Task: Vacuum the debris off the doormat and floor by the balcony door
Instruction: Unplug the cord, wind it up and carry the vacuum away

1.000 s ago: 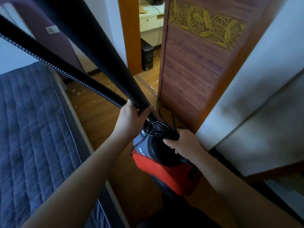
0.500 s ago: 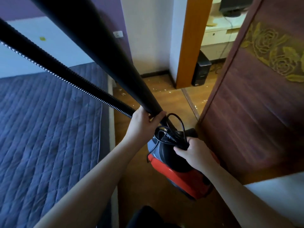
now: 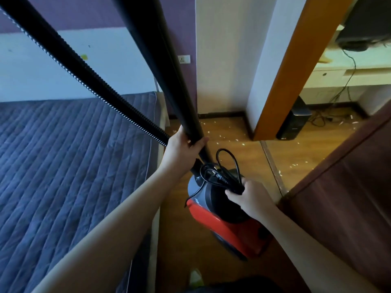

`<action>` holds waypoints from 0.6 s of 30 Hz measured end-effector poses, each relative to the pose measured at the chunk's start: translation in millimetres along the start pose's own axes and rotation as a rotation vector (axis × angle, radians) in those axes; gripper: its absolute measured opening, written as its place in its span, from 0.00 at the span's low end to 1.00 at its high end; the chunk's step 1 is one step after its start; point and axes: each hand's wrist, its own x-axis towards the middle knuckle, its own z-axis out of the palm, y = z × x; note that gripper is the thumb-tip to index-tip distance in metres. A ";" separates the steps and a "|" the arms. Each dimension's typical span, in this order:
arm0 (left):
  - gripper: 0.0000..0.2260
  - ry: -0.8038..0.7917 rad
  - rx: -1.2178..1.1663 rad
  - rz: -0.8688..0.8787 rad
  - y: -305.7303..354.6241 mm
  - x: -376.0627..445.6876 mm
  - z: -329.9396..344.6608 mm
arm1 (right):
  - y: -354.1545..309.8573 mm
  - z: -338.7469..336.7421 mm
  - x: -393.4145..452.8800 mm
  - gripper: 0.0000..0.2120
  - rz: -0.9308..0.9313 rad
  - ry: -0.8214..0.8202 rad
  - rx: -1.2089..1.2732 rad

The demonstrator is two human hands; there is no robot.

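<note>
Red and black, the vacuum (image 3: 224, 216) hangs low over the wooden floor (image 3: 237, 132), between the bed (image 3: 69, 166) and a dark wooden door (image 3: 342, 199). The right hand (image 3: 251, 197) has its grip clenched on the black handle on top of the vacuum, with loops of the cord (image 3: 224, 170) bunched under the fingers; one loop stands up above the handle. The left hand (image 3: 182, 149) has its grip wrapped round the lower end of the wide black tube (image 3: 160, 64), which rises steeply toward the top of the view. A ribbed black hose (image 3: 84, 75) runs from behind that hand up to the upper left corner.

Small pale scraps of debris (image 3: 220, 137) lie scattered on the floor ahead of the vacuum, near the orange door frame (image 3: 296, 66), and more lie beyond the threshold by a black computer tower (image 3: 294, 121). A pale desk (image 3: 338, 77) stands above the tower with cables trailing down. The bed carries a quilted blue cover, and a wall socket (image 3: 184, 59) sits on the purple wall behind the tube
</note>
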 end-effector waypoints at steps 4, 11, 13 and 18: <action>0.11 0.011 0.058 0.013 -4.1 75.4 -6.0 | -18.9 -11.6 69.8 0.07 0.024 -0.024 0.014; 0.14 0.074 0.140 0.009 -23.5 216.2 10.3 | -20.3 -21.9 208.2 0.09 0.035 -0.105 0.065; 0.14 0.070 0.143 -0.018 -24.5 250.9 20.1 | -20.8 -27.9 246.7 0.09 0.041 -0.147 0.090; 0.14 0.076 0.158 -0.049 -23.1 327.9 30.4 | -34.4 -43.1 332.2 0.09 0.016 -0.200 0.066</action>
